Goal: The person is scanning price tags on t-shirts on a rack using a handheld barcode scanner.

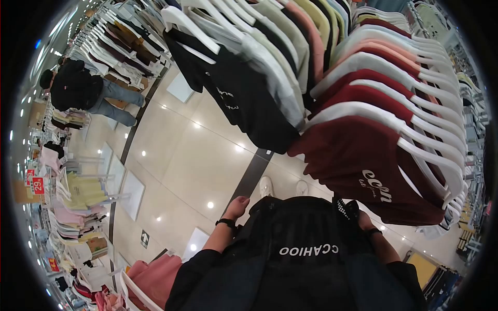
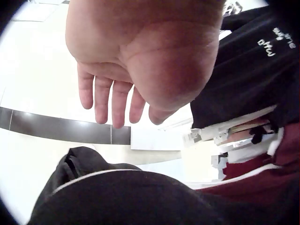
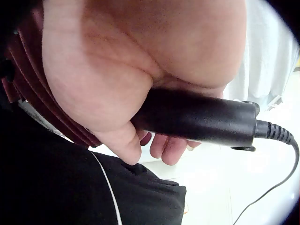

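Observation:
My left hand [image 1: 237, 208] hangs beside my black top [image 1: 306, 223] with nothing in it. In the left wrist view its fingers [image 2: 119, 105] extend loosely downward, close to the top. My right hand [image 1: 365, 222] grips a black corded handheld device. In the right wrist view, the device's cylindrical handle [image 3: 201, 117] passes under the palm, with fingers curled round it and a cord [image 3: 281, 133] leaving its end. The device's white-dotted black part [image 1: 342, 210] shows beside my waist. Nearest to that hand hangs a maroon T-shirt [image 1: 358, 155] with white lettering on a white hanger.
A rack of shirts on white hangers [image 1: 430, 140] fills the front right, including a black T-shirt [image 1: 238, 93]. A pink garment [image 1: 153, 280] hangs at lower left. One person [image 1: 78, 85] in dark clothes stands at far left by more racks. Glossy tiled floor [image 1: 181, 150] lies between.

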Available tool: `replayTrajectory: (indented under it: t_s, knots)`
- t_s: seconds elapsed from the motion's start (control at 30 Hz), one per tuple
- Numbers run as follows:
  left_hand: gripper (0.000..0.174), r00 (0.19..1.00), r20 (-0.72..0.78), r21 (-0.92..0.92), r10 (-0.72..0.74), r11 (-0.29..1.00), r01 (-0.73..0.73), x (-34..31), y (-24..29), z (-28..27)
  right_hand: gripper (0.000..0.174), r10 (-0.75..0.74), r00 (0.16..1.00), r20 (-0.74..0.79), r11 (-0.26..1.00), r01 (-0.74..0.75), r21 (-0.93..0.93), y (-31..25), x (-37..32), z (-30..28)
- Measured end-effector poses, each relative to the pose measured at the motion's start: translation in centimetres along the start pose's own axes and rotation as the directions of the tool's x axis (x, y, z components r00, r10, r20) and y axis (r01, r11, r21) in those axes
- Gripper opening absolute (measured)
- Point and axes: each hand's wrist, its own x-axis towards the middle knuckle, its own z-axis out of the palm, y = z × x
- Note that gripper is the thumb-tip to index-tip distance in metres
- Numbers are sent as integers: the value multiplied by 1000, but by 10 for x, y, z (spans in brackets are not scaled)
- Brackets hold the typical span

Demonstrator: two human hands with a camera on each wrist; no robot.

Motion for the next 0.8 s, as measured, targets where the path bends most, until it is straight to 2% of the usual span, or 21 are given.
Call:
replayTrajectory:
  t_s: [0.07, 0.17, 0.2, 0.3, 0.33, 0.37, 0.4, 0.43, 0.47, 0.5, 0.57, 0.63, 0.7, 0.73, 0.8]
  knots:
    - [46, 998, 5, 142, -61, 988, 60, -4, -9, -26, 34, 16, 1000, 9, 1000, -17, 8, -31, 3, 3]
    - [46, 998, 41, 115, -49, 992, 44, 19, -69, -55, 35, 66, 997, 27, 997, -67, 39, -76, 7, 10]
    - [45, 997, 24, 126, -68, 990, 64, 24, -76, -64, 38, -9, 1000, -25, 998, 10, 63, -83, 9, 17]
    - [43, 995, 73, 159, -70, 986, 57, 45, -85, -92, 41, 45, 997, -61, 988, -35, 149, -124, 3, 20]
    - [43, 996, 82, 168, -38, 985, 24, 57, -86, -97, 43, 14, 997, -80, 984, 0, 177, -138, 1, 19]
    - [42, 996, 92, 180, -7, 984, -9, 71, -92, -103, 43, 44, 993, -112, 978, -19, 210, -152, -4, 19]
    - [42, 994, 96, 171, 44, 983, -60, 75, -77, -109, 44, 35, 989, -146, 977, -4, 212, -164, -8, 17]
    - [41, 993, 95, 98, 73, 992, -82, 93, -82, -109, 44, 28, 983, -179, 977, 11, 213, -171, -11, 19]
    - [41, 989, 114, 77, 96, 991, -105, 101, -62, -113, 43, -14, 973, -229, 981, 58, 187, -170, -10, 26]
    - [41, 984, 133, 53, 119, 991, -127, 102, -41, -116, 43, 15, 965, -263, 976, 43, 212, -177, -14, 26]
    - [41, 969, 191, 86, 157, 981, -175, 106, 14, -122, 44, 25, 957, -289, 939, 76, 335, -203, -30, 17]
    - [39, 899, 208, 51, 385, 914, -403, 117, 51, -121, 43, 69, 949, -308, 917, 61, 394, -221, -45, 9]
    - [37, 867, 210, 6, 452, 886, -463, 108, 102, -117, 43, 52, 935, -352, 889, 117, 442, -229, -55, 5]
    - [35, 835, 225, -52, 503, 861, -505, 101, 127, -115, 48, 31, 934, -357, 877, 146, 457, -227, -58, 3]
    - [31, 786, 250, -119, 566, 823, -555, 89, 168, -106, 47, 32, 921, -389, 886, 154, 437, -232, -67, -8]
